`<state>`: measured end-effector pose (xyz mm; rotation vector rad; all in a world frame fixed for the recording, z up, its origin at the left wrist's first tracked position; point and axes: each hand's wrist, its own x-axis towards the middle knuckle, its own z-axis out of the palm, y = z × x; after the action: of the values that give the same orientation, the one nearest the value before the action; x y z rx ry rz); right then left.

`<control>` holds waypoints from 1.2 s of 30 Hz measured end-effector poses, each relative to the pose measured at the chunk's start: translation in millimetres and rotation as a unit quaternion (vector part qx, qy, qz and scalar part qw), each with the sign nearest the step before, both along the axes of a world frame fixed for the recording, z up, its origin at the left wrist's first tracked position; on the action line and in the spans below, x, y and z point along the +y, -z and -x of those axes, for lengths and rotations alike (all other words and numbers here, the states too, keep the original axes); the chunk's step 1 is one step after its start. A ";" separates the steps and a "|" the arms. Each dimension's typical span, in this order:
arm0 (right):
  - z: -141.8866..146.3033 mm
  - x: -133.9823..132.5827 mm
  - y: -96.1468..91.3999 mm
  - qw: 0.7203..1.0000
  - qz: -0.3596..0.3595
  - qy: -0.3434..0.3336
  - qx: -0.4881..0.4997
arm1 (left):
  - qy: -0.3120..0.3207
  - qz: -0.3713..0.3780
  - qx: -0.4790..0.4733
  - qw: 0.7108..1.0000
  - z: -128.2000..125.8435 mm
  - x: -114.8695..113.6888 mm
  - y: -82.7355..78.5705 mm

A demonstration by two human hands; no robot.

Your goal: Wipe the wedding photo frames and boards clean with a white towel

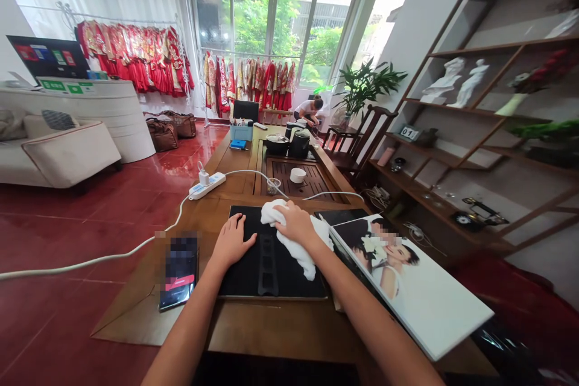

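Note:
A flat black panel [244, 280], perhaps the back of a picture frame, lies on the wooden table in front of me. Down its middle runs a dark strip [268, 265] with several cut-outs. My left hand [233, 241] rests flat on the panel's left side, fingers spread. In my right hand [295, 223] is a bunched white cloth [302, 259], pressed on the panel's upper right part; its loose end trails toward the near edge. To the right, a large wedding photo print [407, 289] lies at a slant beside my right forearm.
A phone [180, 271] lies left of my left arm. A power strip [207, 186] with a white cable sits beyond it. Farther back are a tea tray [312, 180] with a white cup [297, 175], and a black kettle [299, 143]. A person [310, 110] crouches near the window.

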<state>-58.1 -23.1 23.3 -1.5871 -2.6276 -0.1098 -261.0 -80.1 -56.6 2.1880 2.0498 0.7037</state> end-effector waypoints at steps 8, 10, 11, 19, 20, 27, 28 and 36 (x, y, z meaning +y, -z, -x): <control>2.9 -20.2 -3.2 0.991 0.028 -0.120 0.046 | 0.000 0.015 -0.005 1.000 -2.1 -1.9 -6.1; 9.2 -31.2 -4.6 0.986 0.040 -0.157 0.049 | 0.006 0.022 -0.006 1.000 -1.3 -2.7 -7.0; 12.5 -37.2 -5.3 0.982 0.045 -0.177 0.051 | 0.008 0.023 -0.009 1.000 -0.5 -3.3 -7.1; 16.8 -63.4 -10.3 0.952 0.061 -0.293 0.065 | 0.043 0.011 -0.023 0.999 6.0 -7.2 -4.3; 14.4 -61.0 -10.7 0.954 0.051 -0.290 0.051 | 0.036 0.015 -0.018 0.999 5.2 -6.5 -4.4; -8.0 -19.8 -11.0 0.993 -0.002 -0.109 -0.047 | 0.003 0.010 -0.004 1.000 -1.1 -1.7 -4.2; -11.0 -12.9 -11.0 0.996 -0.005 -0.072 -0.046 | 0.001 0.010 -0.003 1.000 -1.3 -1.6 -4.1; -12.0 10.3 -11.0 0.999 -0.008 0.032 -0.021 | 0.000 0.024 0.005 1.000 -1.6 -2.3 -6.4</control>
<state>-46.2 -12.8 34.3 -1.6818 -2.6002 -0.1692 -259.5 -82.3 -50.1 2.1695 2.0497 0.6395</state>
